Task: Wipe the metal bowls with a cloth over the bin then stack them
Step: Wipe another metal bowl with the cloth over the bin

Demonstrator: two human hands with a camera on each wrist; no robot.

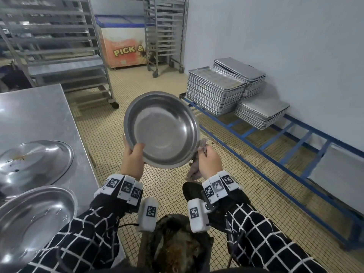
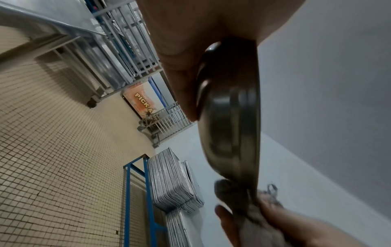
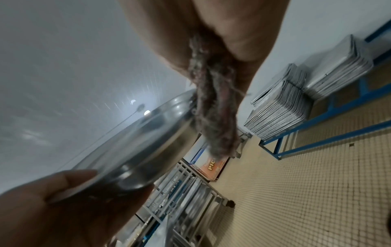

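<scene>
A round metal bowl (image 1: 161,129) is held tilted in the air above the tiled floor, its inside facing me. My left hand (image 1: 134,156) grips its near left rim, thumb inside the bowl. My right hand (image 1: 207,160) clutches a grey, frayed cloth (image 1: 197,166) against the bowl's right rim and outer wall. From the left wrist, the bowl (image 2: 230,117) appears edge-on with the cloth (image 2: 260,215) at its far side. The right wrist view shows the cloth (image 3: 213,110) hanging from my palm beside the bowl (image 3: 135,143). The bin (image 1: 175,243), dark and dirty inside, stands below my wrists.
Two more metal bowls (image 1: 33,164) (image 1: 31,221) lie on the steel table (image 1: 39,115) at my left. Stacks of baking trays (image 1: 216,91) sit on a low blue frame (image 1: 275,146) along the right wall. Wheeled tray racks (image 1: 59,46) and a chest freezer (image 1: 124,40) stand behind.
</scene>
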